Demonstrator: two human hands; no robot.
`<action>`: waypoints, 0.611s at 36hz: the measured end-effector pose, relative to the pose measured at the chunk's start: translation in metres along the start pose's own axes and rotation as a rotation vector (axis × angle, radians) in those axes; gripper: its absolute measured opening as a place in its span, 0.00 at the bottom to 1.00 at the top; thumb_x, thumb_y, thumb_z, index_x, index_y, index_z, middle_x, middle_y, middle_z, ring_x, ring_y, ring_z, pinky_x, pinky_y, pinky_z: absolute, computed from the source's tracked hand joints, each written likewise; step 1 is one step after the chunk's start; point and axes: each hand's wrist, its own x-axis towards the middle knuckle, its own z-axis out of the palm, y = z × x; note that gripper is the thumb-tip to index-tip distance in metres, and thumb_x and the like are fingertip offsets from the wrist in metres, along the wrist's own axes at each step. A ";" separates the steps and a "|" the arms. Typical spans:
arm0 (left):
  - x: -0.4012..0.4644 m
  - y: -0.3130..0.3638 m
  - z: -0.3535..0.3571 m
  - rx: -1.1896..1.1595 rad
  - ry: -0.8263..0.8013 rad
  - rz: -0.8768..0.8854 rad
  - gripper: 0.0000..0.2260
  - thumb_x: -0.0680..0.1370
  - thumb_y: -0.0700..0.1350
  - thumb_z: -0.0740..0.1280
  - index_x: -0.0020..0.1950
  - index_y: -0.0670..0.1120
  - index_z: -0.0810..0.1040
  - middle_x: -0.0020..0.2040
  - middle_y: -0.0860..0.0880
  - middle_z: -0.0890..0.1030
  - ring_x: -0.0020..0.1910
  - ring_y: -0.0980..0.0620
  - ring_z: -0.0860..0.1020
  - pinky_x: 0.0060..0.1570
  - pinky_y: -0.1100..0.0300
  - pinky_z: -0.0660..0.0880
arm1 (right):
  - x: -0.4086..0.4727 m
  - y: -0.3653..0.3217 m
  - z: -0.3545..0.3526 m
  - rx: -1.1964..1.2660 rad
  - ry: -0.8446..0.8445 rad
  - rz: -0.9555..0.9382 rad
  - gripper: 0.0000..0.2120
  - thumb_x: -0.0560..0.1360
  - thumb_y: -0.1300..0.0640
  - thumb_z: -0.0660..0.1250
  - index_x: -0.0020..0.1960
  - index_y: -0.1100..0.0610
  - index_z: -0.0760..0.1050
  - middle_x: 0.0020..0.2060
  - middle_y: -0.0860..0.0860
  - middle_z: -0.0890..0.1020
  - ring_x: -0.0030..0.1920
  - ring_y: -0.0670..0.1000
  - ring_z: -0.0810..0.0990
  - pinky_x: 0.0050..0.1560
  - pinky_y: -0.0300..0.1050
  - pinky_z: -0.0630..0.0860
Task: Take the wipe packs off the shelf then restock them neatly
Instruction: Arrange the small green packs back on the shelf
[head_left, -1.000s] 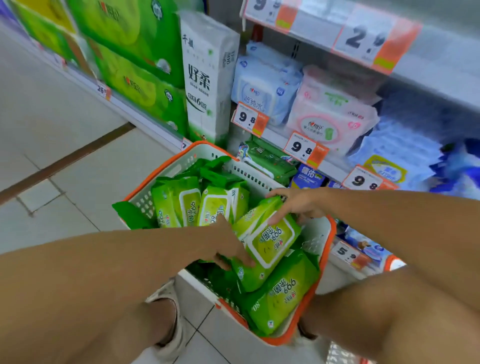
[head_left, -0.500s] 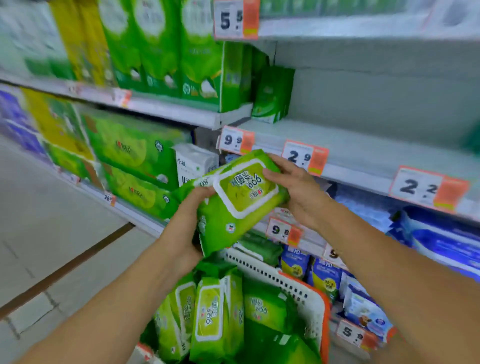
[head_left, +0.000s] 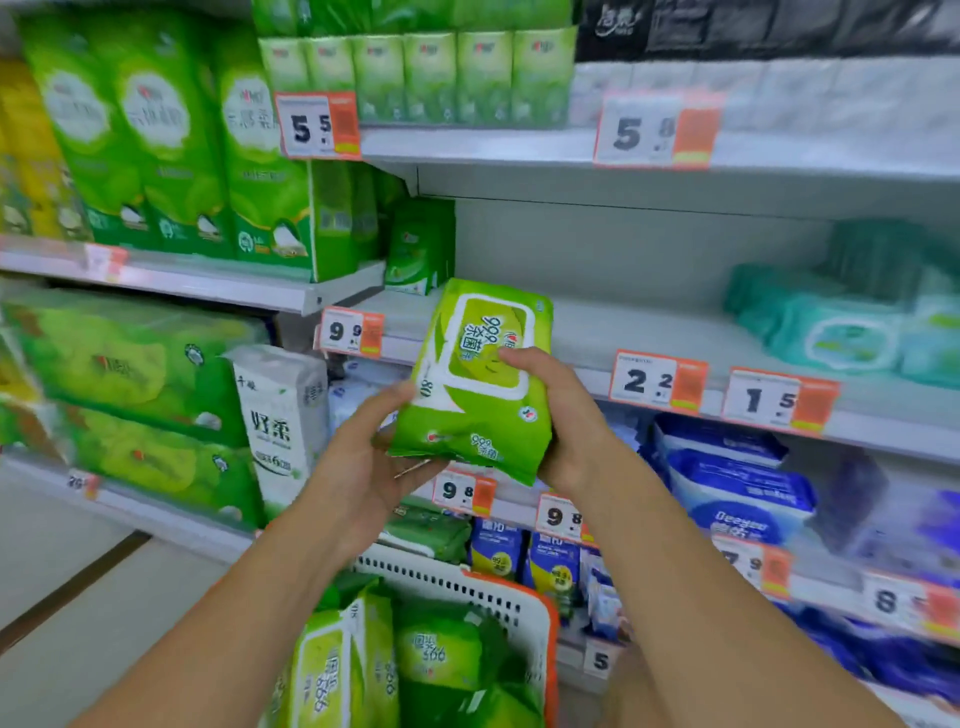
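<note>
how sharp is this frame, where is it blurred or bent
Head view: the held wipe pack and both hands, left and right, are fairly sharp; shelf goods at the edges smear, price tags stay legible; wide-angle lens bows the shelf rails; lighting is flat, without hard shadows or glare.

Both hands hold one green wipe pack (head_left: 480, 384) upright in front of a bare stretch of shelf (head_left: 639, 332). The left hand (head_left: 363, 462) cups its lower left corner from beneath; the right hand (head_left: 563, 415) grips its right edge, thumb across the white label. Below, a white basket (head_left: 524, 603) with an orange rim holds more green packs (head_left: 343, 670).
</note>
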 end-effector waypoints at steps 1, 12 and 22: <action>0.001 0.002 0.004 0.041 -0.020 0.001 0.26 0.69 0.54 0.71 0.65 0.45 0.78 0.57 0.41 0.83 0.53 0.41 0.82 0.55 0.47 0.80 | -0.003 -0.004 -0.006 -0.010 0.005 0.001 0.19 0.73 0.53 0.69 0.62 0.57 0.81 0.57 0.59 0.84 0.57 0.61 0.83 0.61 0.60 0.77; 0.065 0.053 0.101 0.991 -0.190 0.524 0.16 0.83 0.55 0.59 0.50 0.48 0.83 0.43 0.51 0.85 0.42 0.57 0.82 0.41 0.62 0.75 | -0.032 -0.130 -0.052 -0.229 0.118 -0.129 0.10 0.78 0.52 0.66 0.48 0.57 0.83 0.40 0.57 0.87 0.35 0.56 0.86 0.34 0.52 0.83; 0.161 -0.008 0.200 2.210 -0.592 0.344 0.30 0.75 0.71 0.58 0.67 0.52 0.75 0.67 0.48 0.76 0.64 0.45 0.74 0.64 0.53 0.71 | 0.069 -0.245 -0.133 -1.209 0.534 -0.039 0.30 0.60 0.43 0.79 0.57 0.55 0.81 0.51 0.55 0.85 0.46 0.55 0.85 0.50 0.52 0.83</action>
